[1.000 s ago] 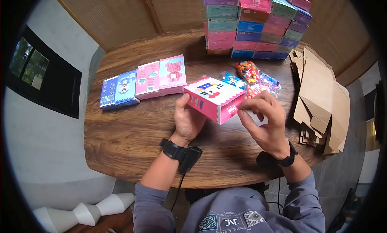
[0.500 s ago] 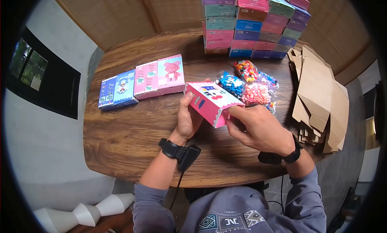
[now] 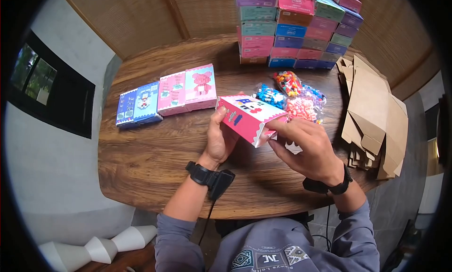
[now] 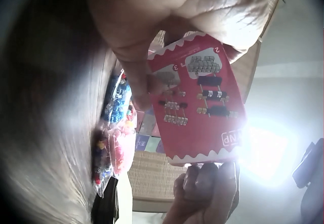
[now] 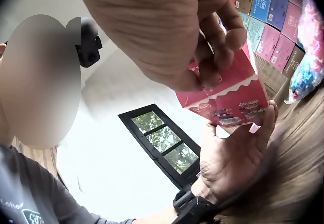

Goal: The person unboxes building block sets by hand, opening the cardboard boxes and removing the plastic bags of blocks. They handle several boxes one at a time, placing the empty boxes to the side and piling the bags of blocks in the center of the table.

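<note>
A pink toy-brick box (image 3: 247, 110), its white top printed with a pixel figure, is held tilted over the table. My left hand (image 3: 218, 138) grips its left end, thumb on the near side and the other fingers mostly hidden behind. At the opposite end, my right hand (image 3: 308, 147) has curled fingers and thumb at the end flap (image 5: 228, 79). In the left wrist view, the box's side (image 4: 200, 117) shows printed building steps, with the right fingers against its end edge. Bags of pink bricks (image 3: 301, 108) and blue bricks (image 3: 269, 96) lie just behind the box.
A blue box (image 3: 145, 101) and a pink bear box (image 3: 200, 86) lie at left. Behind the bags, colourful boxes (image 3: 292, 41) are stacked high. Flattened brown cardboard (image 3: 372, 116) lies at the right edge. A bag of red and yellow bricks (image 3: 288, 83) lies near the stack.
The right hand has moved from the box's outer edge in to its end, and its fingertips have since drawn back slightly. The box has tilted; the left hand keeps its grip.
</note>
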Demonstrator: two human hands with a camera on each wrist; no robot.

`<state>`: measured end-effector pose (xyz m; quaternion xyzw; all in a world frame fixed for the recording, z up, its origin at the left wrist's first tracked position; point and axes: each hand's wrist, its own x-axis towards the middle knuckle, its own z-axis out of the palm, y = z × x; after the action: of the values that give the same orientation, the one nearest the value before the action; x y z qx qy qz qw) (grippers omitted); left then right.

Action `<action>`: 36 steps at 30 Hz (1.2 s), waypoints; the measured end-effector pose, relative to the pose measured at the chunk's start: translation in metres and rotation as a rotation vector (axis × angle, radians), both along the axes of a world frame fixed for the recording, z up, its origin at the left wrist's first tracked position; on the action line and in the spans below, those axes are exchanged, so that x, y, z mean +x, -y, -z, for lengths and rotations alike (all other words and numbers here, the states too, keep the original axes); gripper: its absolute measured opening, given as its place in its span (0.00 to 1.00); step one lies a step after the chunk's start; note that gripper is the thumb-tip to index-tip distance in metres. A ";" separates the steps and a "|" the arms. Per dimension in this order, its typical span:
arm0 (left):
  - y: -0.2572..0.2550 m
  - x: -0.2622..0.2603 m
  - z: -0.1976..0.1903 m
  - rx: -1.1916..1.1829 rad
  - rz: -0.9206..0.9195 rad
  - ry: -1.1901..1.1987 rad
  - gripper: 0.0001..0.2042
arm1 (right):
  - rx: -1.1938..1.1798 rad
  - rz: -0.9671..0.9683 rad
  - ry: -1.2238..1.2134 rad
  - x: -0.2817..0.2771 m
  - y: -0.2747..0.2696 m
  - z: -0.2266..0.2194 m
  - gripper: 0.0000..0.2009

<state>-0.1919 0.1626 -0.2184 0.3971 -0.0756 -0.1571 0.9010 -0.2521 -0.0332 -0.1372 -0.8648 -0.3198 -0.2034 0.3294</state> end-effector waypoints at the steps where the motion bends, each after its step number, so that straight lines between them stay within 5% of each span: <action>1: 0.000 0.001 0.000 -0.007 -0.002 -0.005 0.35 | 0.011 0.017 0.012 0.001 -0.002 0.000 0.21; 12: -0.004 0.002 -0.001 -0.058 0.015 -0.075 0.36 | 0.099 0.200 0.092 0.009 -0.005 0.004 0.15; 20: -0.007 0.004 -0.002 -0.143 0.088 -0.118 0.35 | 0.784 -0.093 -0.354 0.023 -0.013 0.028 0.13; 31: -0.007 0.006 0.000 -0.185 0.126 -0.088 0.33 | 0.543 0.014 -0.282 0.021 -0.016 0.019 0.13; 36: -0.004 0.003 -0.004 -0.127 0.080 -0.115 0.31 | 0.619 0.056 -0.237 0.025 -0.024 0.020 0.18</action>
<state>-0.1885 0.1670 -0.2140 0.3263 -0.0495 -0.2102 0.9203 -0.2269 -0.0090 -0.1571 -0.7497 -0.1782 -0.1980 0.6058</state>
